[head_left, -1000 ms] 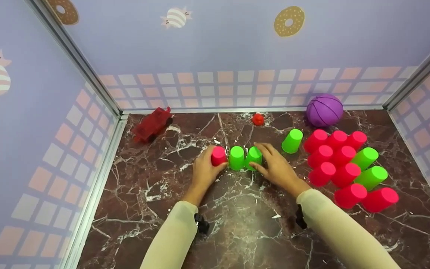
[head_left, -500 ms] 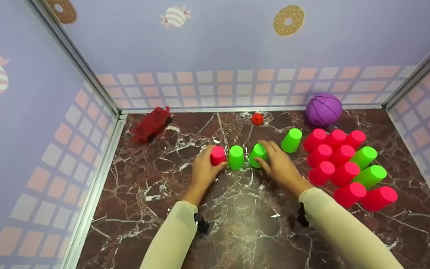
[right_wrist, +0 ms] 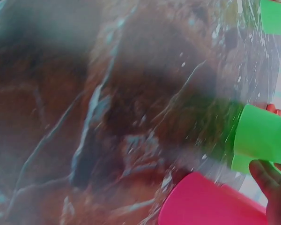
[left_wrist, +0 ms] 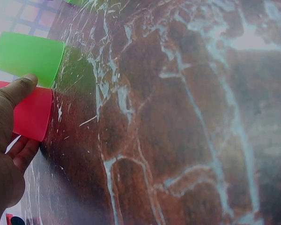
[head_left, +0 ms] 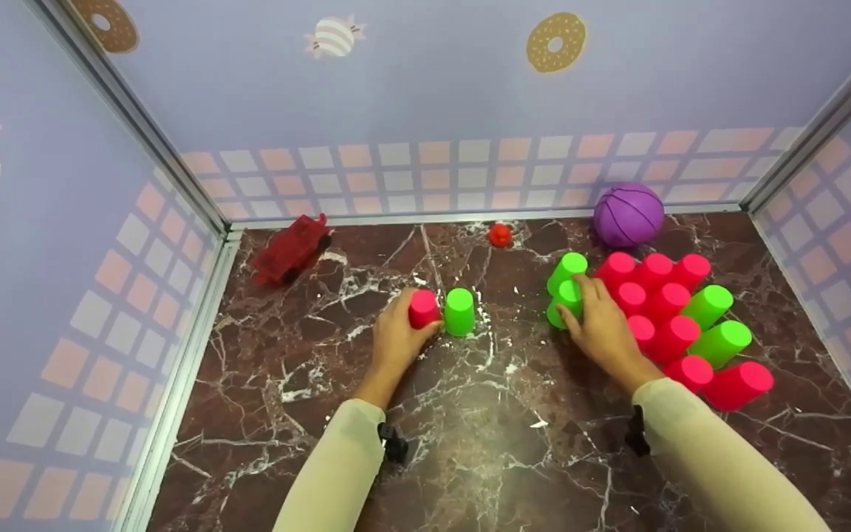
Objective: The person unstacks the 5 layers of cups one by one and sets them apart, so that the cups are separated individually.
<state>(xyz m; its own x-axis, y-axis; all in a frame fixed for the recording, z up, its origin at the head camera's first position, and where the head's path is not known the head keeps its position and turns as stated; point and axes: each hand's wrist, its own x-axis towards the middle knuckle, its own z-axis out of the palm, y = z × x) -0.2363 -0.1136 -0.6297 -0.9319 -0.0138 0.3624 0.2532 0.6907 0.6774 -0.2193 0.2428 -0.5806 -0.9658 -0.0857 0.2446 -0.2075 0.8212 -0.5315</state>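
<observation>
My left hand (head_left: 398, 336) grips an upside-down pink cup (head_left: 423, 309) near the middle of the marbled surface. Close to its right stands a green cup (head_left: 459, 312), also bottom up; in the left wrist view my thumb lies near where that green cup (left_wrist: 28, 56) and the pink cup (left_wrist: 33, 112) meet. Farther right, my right hand (head_left: 603, 329) holds another green cup (head_left: 566, 304) between thumb and fingers. That cup stands just in front of a further green cup (head_left: 567, 267). The right wrist view shows the held green cup (right_wrist: 262, 133) with fingertips at its side.
Right of my right hand, several pink cups (head_left: 739, 386) and two green cups (head_left: 722, 343) stand in a close group. Behind them sits a purple ball (head_left: 629, 214). A small red toy (head_left: 500, 235) and a dark red toy vehicle (head_left: 290, 249) lie near the back wall (head_left: 425, 89).
My right hand has carried a green cup rightward, away from the middle green cup, to in front of the green cup by the group. My left hand stays on the pink cup.
</observation>
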